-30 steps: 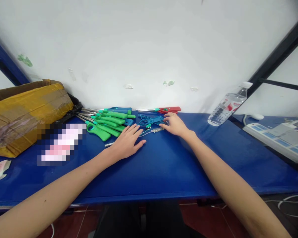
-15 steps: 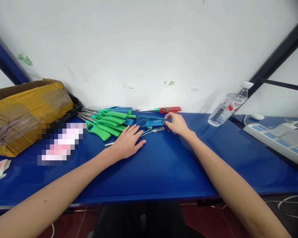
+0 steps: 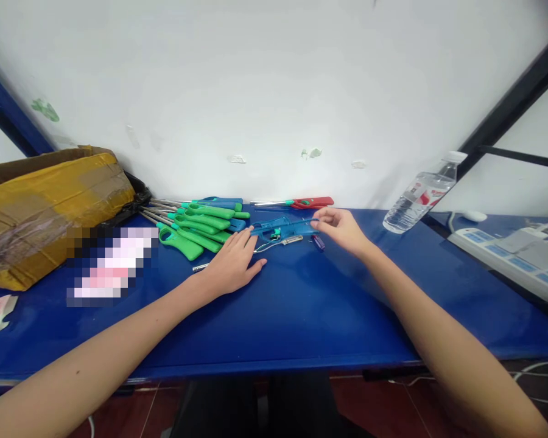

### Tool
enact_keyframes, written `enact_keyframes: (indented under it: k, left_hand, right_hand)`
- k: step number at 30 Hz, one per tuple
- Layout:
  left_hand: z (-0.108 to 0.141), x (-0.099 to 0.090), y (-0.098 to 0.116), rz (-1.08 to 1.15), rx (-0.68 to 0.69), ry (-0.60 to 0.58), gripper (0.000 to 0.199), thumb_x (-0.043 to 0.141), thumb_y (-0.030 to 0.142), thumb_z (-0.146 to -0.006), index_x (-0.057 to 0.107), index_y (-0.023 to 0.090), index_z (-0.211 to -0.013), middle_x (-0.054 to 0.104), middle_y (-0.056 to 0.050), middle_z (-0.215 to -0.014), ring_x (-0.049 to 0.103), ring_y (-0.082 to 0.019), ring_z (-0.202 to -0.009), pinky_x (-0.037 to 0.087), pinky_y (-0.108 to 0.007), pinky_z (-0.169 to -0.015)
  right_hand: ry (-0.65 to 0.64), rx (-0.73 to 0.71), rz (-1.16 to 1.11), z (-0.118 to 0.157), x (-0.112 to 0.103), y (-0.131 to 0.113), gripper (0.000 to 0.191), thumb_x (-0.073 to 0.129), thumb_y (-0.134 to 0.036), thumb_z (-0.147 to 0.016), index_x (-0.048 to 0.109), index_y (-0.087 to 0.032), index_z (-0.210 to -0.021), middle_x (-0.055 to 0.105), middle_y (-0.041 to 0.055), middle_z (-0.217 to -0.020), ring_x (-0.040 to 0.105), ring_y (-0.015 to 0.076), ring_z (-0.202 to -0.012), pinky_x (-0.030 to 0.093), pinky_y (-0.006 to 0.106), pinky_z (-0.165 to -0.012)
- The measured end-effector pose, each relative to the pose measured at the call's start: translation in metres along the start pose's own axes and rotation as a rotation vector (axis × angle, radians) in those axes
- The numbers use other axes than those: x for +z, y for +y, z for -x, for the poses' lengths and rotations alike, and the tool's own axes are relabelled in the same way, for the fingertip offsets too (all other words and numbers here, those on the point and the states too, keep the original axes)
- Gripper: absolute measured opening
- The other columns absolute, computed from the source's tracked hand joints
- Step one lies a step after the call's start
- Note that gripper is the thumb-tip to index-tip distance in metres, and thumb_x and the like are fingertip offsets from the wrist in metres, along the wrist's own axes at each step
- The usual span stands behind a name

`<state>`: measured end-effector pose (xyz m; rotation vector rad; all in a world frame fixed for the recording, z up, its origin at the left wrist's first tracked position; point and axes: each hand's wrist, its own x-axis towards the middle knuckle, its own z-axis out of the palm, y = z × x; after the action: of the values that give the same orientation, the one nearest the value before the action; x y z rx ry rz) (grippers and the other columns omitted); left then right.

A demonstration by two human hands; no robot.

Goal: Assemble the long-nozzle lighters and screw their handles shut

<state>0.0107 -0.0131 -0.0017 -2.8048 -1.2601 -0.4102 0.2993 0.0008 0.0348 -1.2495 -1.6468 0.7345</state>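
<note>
My right hand (image 3: pixel 342 231) pinches the right end of a blue lighter casing half (image 3: pixel 296 227) between thumb and fingers. My left hand (image 3: pixel 232 258) lies flat with its fingers stretched out; the fingertips are at the casing's left end, and whether they press on it I cannot tell. Just below the casing is a small clear-and-metal part (image 3: pixel 292 240) with a thin wire. Under my right fingers lies a small purple piece (image 3: pixel 318 243). A metal tube end (image 3: pixel 200 267) sticks out beside my left hand.
Several green lighters (image 3: pixel 187 240) are piled left of my left hand, with blue ones behind. A red lighter (image 3: pixel 313 202) lies along the wall. At left stands a taped cardboard box (image 3: pixel 55 213); at right, a water bottle (image 3: pixel 420 194) and a power strip (image 3: pixel 511 255).
My right hand has moved slightly right, and the blue casing half it holds has shifted and turned. The purple piece now shows below it. My left hand has hardly moved.
</note>
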Motion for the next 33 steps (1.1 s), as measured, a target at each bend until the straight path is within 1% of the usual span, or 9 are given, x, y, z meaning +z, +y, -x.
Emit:
enact_keyframes:
  k: [3, 6, 13, 16, 22, 25, 28, 30, 33]
  left_hand:
    - [0.0, -0.002, -0.001, 0.018, -0.019, -0.003, 0.072, 0.042, 0.05, -0.097, 0.032, 0.0, -0.149, 0.031, -0.025, -0.156, 0.027, -0.034, -0.147, 0.028, -0.049, -0.119]
    - [-0.001, -0.002, -0.003, 0.03, -0.041, -0.004, 0.078, 0.045, 0.053, -0.096, 0.027, 0.001, -0.151, 0.032, -0.025, -0.156, 0.03, -0.035, -0.146, 0.029, -0.049, -0.119]
    - [-0.001, -0.009, -0.005, 0.075, 0.045, 0.078, 0.085, 0.06, 0.063, -0.087, 0.038, 0.01, -0.149, 0.036, -0.021, -0.154, 0.035, -0.036, -0.143, 0.033, -0.051, -0.117]
    - [-0.001, -0.009, -0.006, 0.084, 0.114, 0.081, 0.076, 0.063, 0.062, -0.085, 0.05, 0.013, -0.141, 0.039, -0.021, -0.153, 0.036, -0.038, -0.142, 0.035, -0.054, -0.115]
    - [-0.003, -0.006, -0.013, 0.084, 0.236, 0.092, 0.042, 0.063, 0.045, -0.092, 0.068, 0.017, -0.122, 0.051, -0.019, -0.144, 0.043, -0.036, -0.138, 0.038, -0.055, -0.113]
    - [-0.003, -0.007, -0.019, 0.096, 0.286, 0.078, 0.037, 0.063, 0.04, -0.093, 0.068, 0.018, -0.122, 0.054, -0.017, -0.141, 0.044, -0.034, -0.137, 0.039, -0.053, -0.113]
    - [-0.004, -0.009, -0.023, 0.081, 0.299, 0.075, 0.037, 0.061, 0.039, -0.094, 0.068, 0.017, -0.123, 0.055, -0.017, -0.14, 0.045, -0.034, -0.136, 0.041, -0.052, -0.112]
    - [-0.004, -0.009, -0.024, 0.062, 0.304, 0.075, 0.037, 0.059, 0.039, -0.096, 0.068, 0.016, -0.123, 0.055, -0.017, -0.139, 0.045, -0.034, -0.136, 0.041, -0.052, -0.112]
    - [-0.003, -0.008, -0.023, 0.05, 0.304, 0.074, 0.036, 0.056, 0.038, -0.097, 0.067, 0.017, -0.125, 0.055, -0.016, -0.139, 0.044, -0.034, -0.136, 0.041, -0.053, -0.112]
  right_hand:
    - [-0.159, 0.106, -0.093, 0.01, -0.003, 0.002, 0.029, 0.075, -0.041, -0.072, 0.061, -0.018, -0.083, 0.059, -0.0036, -0.057, 0.051, 0.0106, -0.048, 0.042, 0.025, -0.05]
    - [-0.216, 0.142, -0.088, 0.012, -0.007, 0.001, 0.025, 0.073, -0.035, -0.073, 0.062, -0.018, -0.088, 0.062, -0.0031, -0.058, 0.054, 0.0115, -0.05, 0.044, 0.025, -0.053]
    - [-0.304, 0.125, 0.159, 0.014, -0.007, -0.004, 0.018, 0.065, -0.027, -0.073, 0.067, -0.016, -0.087, 0.064, -0.0015, -0.056, 0.055, 0.0129, -0.051, 0.041, 0.025, -0.053]
    - [-0.324, 0.134, 0.258, 0.016, -0.004, -0.004, 0.016, 0.062, -0.026, -0.074, 0.066, -0.016, -0.086, 0.068, 0.001, -0.06, 0.06, 0.0153, -0.054, 0.043, 0.026, -0.055]
    - [-0.331, -0.075, 0.709, 0.025, 0.01, -0.016, 0.016, 0.057, -0.023, -0.082, 0.068, -0.019, -0.093, 0.071, 0.0007, -0.067, 0.061, 0.0161, -0.059, 0.04, 0.028, -0.061]
    - [-0.277, -0.116, 0.929, 0.029, 0.018, -0.022, 0.022, 0.055, -0.032, -0.089, 0.07, -0.021, -0.101, 0.071, 0.0027, -0.069, 0.061, 0.0186, -0.061, 0.035, 0.029, -0.058]
    - [-0.2, -0.075, 0.935, 0.031, 0.019, -0.023, 0.032, 0.05, -0.045, -0.094, 0.071, -0.021, -0.099, 0.07, 0.0042, -0.071, 0.061, 0.0197, -0.063, 0.037, 0.03, -0.057]
    - [-0.193, -0.121, 0.867, 0.031, 0.019, -0.02, 0.033, 0.051, -0.047, -0.094, 0.071, -0.02, -0.097, 0.07, 0.0055, -0.079, 0.063, 0.0206, -0.071, 0.043, 0.032, -0.062]
    - [-0.271, -0.323, 0.78, 0.032, 0.021, -0.013, 0.033, 0.058, -0.046, -0.091, 0.07, -0.019, -0.106, 0.067, 0.0114, -0.111, 0.063, 0.0266, -0.102, 0.05, 0.04, -0.088]
